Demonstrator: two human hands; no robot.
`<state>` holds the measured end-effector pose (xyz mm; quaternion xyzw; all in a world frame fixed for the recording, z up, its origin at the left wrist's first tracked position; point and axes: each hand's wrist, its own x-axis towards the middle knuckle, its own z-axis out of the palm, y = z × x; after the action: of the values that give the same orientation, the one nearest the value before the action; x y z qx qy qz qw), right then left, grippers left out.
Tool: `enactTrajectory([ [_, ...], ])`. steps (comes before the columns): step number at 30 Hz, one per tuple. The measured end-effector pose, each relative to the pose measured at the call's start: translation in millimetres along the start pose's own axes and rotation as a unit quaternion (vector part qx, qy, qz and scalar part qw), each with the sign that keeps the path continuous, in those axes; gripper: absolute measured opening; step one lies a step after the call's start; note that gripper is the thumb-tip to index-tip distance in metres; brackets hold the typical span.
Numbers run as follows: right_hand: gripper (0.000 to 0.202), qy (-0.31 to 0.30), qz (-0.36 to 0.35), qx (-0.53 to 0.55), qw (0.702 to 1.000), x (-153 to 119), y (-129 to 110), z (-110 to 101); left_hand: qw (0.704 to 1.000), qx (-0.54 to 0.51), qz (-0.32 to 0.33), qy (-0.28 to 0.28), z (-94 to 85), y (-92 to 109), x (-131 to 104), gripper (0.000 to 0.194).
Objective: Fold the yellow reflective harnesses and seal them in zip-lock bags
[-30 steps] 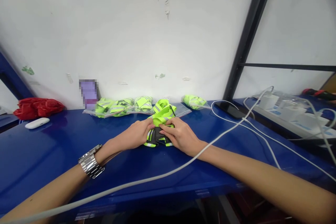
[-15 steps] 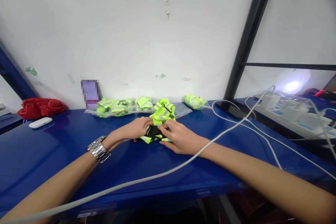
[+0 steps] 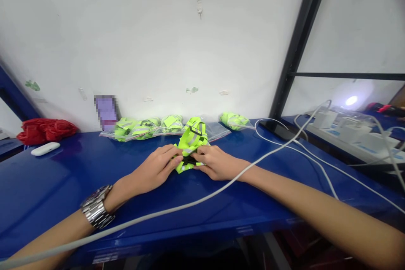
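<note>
Between my hands, on the blue table (image 3: 133,211), lies a bunched neon-yellow reflective vest (image 3: 190,135) with grey stripes and black straps. Its black part, partly covered by fingers, sits low between the hands. My left hand (image 3: 160,166), with a metal watch (image 3: 97,206) on its wrist, pinches the vest's left edge between thumb and fingers. On the other side my right hand (image 3: 218,162) closes on its right edge, thumb and fingers around the fabric. A flat clear plastic bag (image 3: 220,131) lies behind the vest.
Bagged yellow vests (image 3: 145,128) line the wall, and another bagged vest (image 3: 234,121) lies to the right. A white cable (image 3: 177,209) crosses before my hands. At left are a red plastic bag (image 3: 46,130) and white case (image 3: 46,149); at right, a phone (image 3: 278,130) and white chargers (image 3: 351,128).
My left hand has shifted and turned, its forearm lower and further left, with the thumb now over the vest's edge. The black part is gathered narrower. My right hand stays nearly in place.
</note>
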<state>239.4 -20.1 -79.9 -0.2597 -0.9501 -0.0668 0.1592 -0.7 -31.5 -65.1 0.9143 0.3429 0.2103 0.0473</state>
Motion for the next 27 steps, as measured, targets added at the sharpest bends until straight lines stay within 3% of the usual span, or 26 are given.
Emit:
enactTrajectory([
  [3,0.023,0.012,-0.002,0.049,0.999,-0.6,3.0,-1.2,0.999,0.017,-0.004,-0.032,-2.6,1.3,-9.2,0.029],
  [9,0.024,0.044,0.02,0.139,0.989,-3.5,-1.6,-6.1,0.998,0.058,0.001,0.024,4.4,2.7,-3.9,0.026],
  [14,0.021,0.063,0.092,0.179,0.978,-5.3,-9.5,-5.6,0.997,-0.026,-0.063,0.041,5.2,9.8,1.4,0.031],
  [18,0.018,0.098,0.153,0.206,0.962,-4.7,-16.3,0.4,0.987,-0.097,-0.124,0.035,5.9,3.8,4.2,0.039],
  [24,0.022,0.174,0.1,0.052,0.978,0.4,-15.5,7.3,0.982,-0.095,-0.163,-0.018,2.7,-10.8,9.9,0.046],
  [27,0.023,0.177,0.087,0.028,0.98,4.1,-10.5,12.9,0.979,-0.069,-0.186,-0.053,1.0,-20.2,14.4,0.047],
])
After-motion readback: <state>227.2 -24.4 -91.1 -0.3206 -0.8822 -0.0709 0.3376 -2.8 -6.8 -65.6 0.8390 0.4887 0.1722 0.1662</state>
